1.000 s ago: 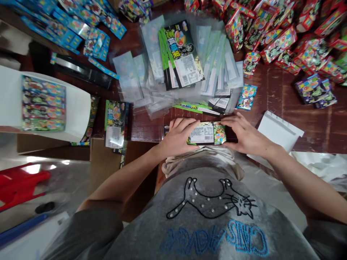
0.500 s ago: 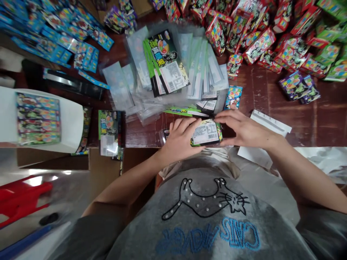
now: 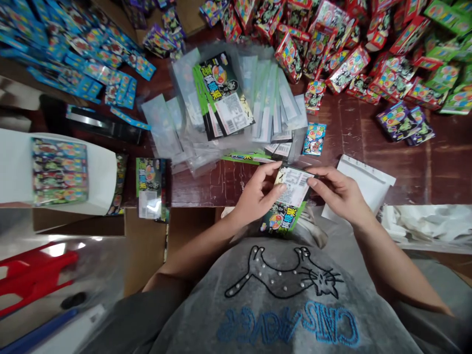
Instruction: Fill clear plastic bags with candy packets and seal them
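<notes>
A black and green printed packet (image 3: 282,216) with a white label is held up at the table's front edge, tilted toward the grey shirt. My left hand (image 3: 258,194) grips its left side, thumb on the label. The fingers and thumb of my right hand (image 3: 334,189) pinch its upper right corner. Just beyond the hands lies a pile of clear plastic sleeves (image 3: 261,98), with similar black and green cards (image 3: 224,91) on top. One small blue packet (image 3: 314,138) rests behind my right hand.
Red boxes (image 3: 348,69) are heaped at the back right, blue packets (image 3: 84,59) at the back left. Two purple packets (image 3: 396,120) lie at right. A white box (image 3: 99,172) holding small packets stands at left. Near my right wrist is a white carton piece (image 3: 363,182).
The packet, lying flat at the edge before, is now lifted and tilted, showing its green printed part. My right hand has closed on its corner; my left thumb has moved onto the label.
</notes>
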Tool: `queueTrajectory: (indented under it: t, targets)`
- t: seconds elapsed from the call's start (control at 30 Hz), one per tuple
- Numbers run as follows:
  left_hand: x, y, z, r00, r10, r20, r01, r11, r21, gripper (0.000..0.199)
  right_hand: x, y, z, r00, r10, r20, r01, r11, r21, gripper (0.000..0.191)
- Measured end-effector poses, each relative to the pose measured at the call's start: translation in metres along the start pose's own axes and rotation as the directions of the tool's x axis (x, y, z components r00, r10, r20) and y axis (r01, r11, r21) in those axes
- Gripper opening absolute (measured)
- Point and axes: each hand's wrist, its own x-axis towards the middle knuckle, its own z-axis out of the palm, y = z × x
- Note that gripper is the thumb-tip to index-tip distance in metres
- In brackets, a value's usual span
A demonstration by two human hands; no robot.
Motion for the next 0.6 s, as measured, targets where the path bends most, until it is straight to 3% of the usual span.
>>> queueTrajectory:
  t: [0.07, 0.17, 0.27, 0.4, 0.5, 0.6]
  targets:
    - [0.001, -0.003, -0.005, 0.999, -0.026, 0.022, 0.026, 0.999, -0.029, 0.052, -0.003, 0.005, 0.009, 1.0, -0.003, -0.023, 0.002, 1.0, -0.022, 0.036]
    - [0.002, -0.008, -0.012, 0.998, -0.038, 0.056, 0.042, 0.996, -0.073, 0.051, -0.009, 0.01, 0.03, 0.98, -0.014, -0.201, 0.019, 1.0, 0.023, 0.046]
    - [0.005, -0.015, -0.016, 0.998, -0.003, 0.066, 0.011, 0.993, -0.118, 0.044, -0.014, 0.011, 0.049, 0.934, 0.02, -0.357, 0.024, 0.993, 0.118, 0.042]
    - [0.01, -0.025, -0.018, 0.995, 0.085, -0.046, -0.093, 0.97, -0.225, 0.028, -0.016, 0.004, 0.054, 0.951, 0.118, -0.285, -0.066, 0.981, 0.185, 0.031]
    - [0.014, -0.029, -0.018, 0.989, 0.076, -0.127, -0.115, 0.933, -0.341, 0.023, -0.014, 0.0, 0.048, 0.972, 0.015, -0.236, 0.02, 0.989, 0.144, 0.02]
    - [0.016, -0.03, -0.017, 0.994, -0.007, -0.109, -0.045, 0.881, -0.472, 0.036, -0.011, 0.001, 0.043, 0.968, -0.078, -0.239, 0.118, 0.981, 0.154, 0.031]
